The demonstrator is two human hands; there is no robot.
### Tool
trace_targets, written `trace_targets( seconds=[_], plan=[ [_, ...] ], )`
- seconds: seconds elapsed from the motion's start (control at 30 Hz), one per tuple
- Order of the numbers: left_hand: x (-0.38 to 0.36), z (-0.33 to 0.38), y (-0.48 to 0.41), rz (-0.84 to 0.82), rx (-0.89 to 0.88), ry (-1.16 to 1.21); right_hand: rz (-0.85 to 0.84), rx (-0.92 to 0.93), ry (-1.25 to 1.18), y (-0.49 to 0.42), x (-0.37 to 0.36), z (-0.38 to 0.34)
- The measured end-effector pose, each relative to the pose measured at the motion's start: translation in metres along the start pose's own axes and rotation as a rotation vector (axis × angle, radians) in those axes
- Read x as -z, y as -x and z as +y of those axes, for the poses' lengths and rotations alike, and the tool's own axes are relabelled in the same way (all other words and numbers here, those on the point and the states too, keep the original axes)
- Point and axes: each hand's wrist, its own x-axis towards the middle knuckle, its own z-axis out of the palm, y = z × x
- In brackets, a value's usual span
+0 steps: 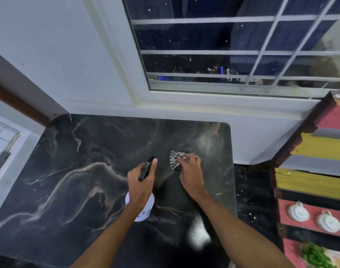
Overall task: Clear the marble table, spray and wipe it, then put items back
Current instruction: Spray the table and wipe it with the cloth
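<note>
Right hand (191,172) presses a bunched striped cloth (176,160) onto the marble table (72,171) toward its far right. Left hand (142,185) wraps a spray bottle (141,207) – black nozzle pointing far – just left of the cloth, so unwiped marble lies mainly leftward.

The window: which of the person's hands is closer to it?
Right. The right hand, pressing the striped cloth, lies nearer the window; the left hand holds the spray bottle farther back.

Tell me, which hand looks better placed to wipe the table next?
The right hand, probably: it already presses the striped cloth flat on the marble table. The left hand is busy holding the spray bottle upright.
</note>
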Motion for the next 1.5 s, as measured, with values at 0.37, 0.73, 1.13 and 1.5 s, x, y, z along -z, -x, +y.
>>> trace_targets(
  seconds=[0.37,0.73,1.13,1.5],
  plan=[
    [0.043,-0.028,-0.135,0.009,-0.117,-0.013,-0.006,0.051,0.047,-0.125,-0.051,-0.101],
    [0.037,-0.020,-0.187,-0.085,-0.244,0.023,0.161,-0.332,0.146,-0.182,0.018,0.004],
    [0.019,0.001,-0.099,-0.165,-0.207,0.001,0.168,-0.459,0.049,-0.059,0.058,0.079],
    [0.011,0.030,0.075,-0.117,-0.138,0.001,-0.023,-0.105,0.103,0.170,0.031,0.051]
  ],
)
